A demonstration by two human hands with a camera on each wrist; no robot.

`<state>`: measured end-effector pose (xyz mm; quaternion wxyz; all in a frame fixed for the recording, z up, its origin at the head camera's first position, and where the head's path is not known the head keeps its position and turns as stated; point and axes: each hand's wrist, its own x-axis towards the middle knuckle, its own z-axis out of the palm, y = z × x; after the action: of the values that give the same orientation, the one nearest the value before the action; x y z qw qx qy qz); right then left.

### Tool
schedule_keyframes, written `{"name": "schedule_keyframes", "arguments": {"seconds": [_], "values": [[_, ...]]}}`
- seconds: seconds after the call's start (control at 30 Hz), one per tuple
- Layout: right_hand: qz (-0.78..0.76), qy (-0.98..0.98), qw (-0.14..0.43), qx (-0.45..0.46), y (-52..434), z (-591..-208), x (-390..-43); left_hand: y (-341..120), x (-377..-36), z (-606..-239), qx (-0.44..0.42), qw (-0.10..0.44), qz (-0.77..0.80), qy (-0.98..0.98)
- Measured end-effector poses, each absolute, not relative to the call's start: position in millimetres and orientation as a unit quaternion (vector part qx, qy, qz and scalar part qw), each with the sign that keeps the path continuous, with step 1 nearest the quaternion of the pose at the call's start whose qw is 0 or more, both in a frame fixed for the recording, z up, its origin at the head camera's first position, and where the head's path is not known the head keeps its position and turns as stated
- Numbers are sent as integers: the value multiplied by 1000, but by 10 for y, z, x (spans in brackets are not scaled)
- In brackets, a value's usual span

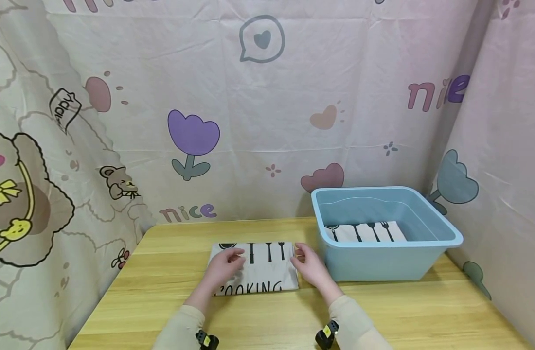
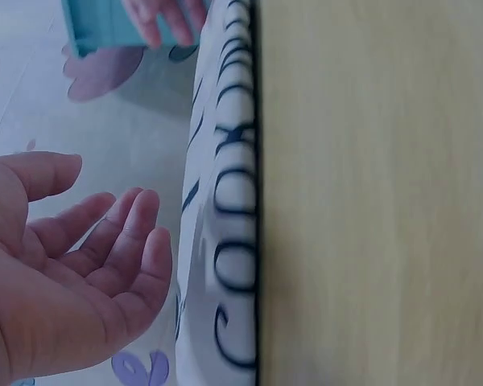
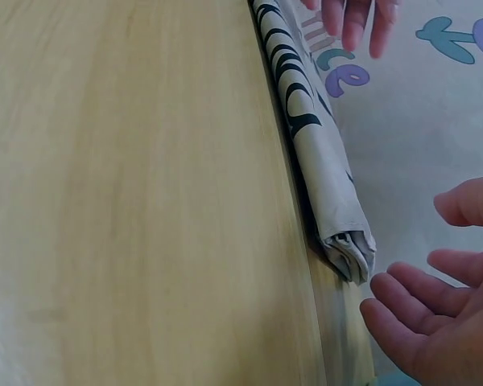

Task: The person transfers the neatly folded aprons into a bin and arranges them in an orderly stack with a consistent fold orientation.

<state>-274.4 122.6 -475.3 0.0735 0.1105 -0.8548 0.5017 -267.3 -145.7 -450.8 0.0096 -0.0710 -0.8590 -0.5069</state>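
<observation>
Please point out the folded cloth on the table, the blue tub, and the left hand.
folded cloth (image 1: 263, 272), head view, on its printed top face.
blue tub (image 1: 381, 265), head view, on its front wall.
left hand (image 1: 225, 265), head view, on the back of the hand.

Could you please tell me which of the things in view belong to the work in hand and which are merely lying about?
In hand:
- folded cloth printed COOKING, flat on the table
- left hand over its left end
- right hand at its right end
- blue tub beside it, with a matching cloth inside

Lying about:
- patterned curtain behind and to both sides
</observation>
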Motion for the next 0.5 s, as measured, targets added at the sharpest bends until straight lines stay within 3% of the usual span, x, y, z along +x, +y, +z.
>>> {"name": "schedule_keyframes", "arguments": {"seconds": [0.5], "values": [[492, -864, 58, 89, 1230, -4711, -2719, -1973, -2741, -4448, 34, 26, -523, -851]]}}
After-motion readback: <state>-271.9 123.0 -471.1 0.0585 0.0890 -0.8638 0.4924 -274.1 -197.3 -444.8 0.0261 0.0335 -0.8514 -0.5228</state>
